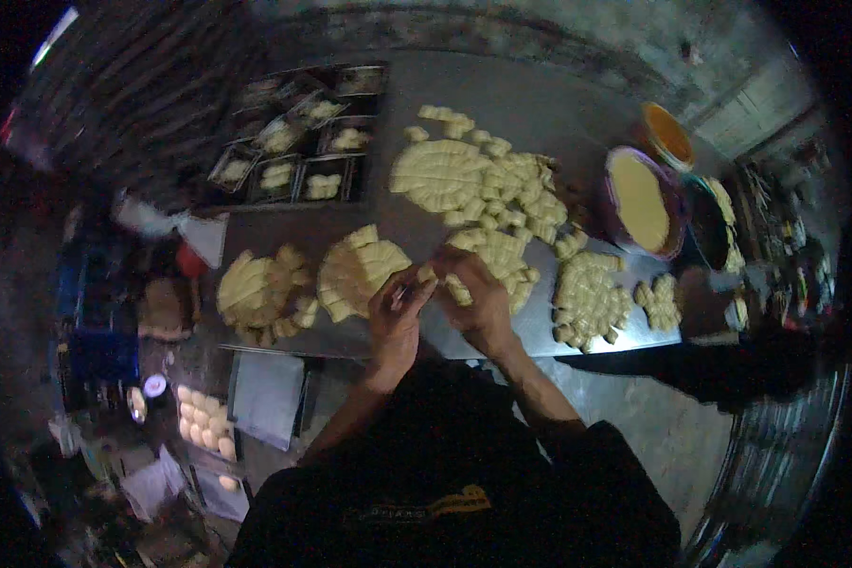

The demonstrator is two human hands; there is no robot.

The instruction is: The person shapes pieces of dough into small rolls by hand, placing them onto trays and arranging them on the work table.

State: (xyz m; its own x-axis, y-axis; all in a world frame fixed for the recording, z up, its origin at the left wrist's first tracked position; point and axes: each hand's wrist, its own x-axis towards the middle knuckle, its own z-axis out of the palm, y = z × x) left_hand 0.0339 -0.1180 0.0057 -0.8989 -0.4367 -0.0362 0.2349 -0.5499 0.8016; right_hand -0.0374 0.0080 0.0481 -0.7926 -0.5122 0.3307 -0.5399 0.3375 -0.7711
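Note:
My left hand (398, 317) and my right hand (481, 295) meet above the near edge of the metal table (426, 339). Their bent fingers pinch a small pale piece of dough (427, 274) between them. Just left of my left hand lies a round sheet of dough (350, 279), scored into pieces. Behind and beside my right hand is a heap of cut dough pieces (502, 254), partly hidden by the hand. Farther back sits a large scored dough round (437, 175), with loose cut pieces (525, 185) to its right.
Dark trays with dough portions (324, 186) stand back left. Another cut dough round (246, 289) lies left; cut dough (589, 301) lies right. A purple-rimmed tub of yellow mixture (642, 204) and an orange bowl (667, 137) stand right. A dark sleeve (757, 364) reaches in at right.

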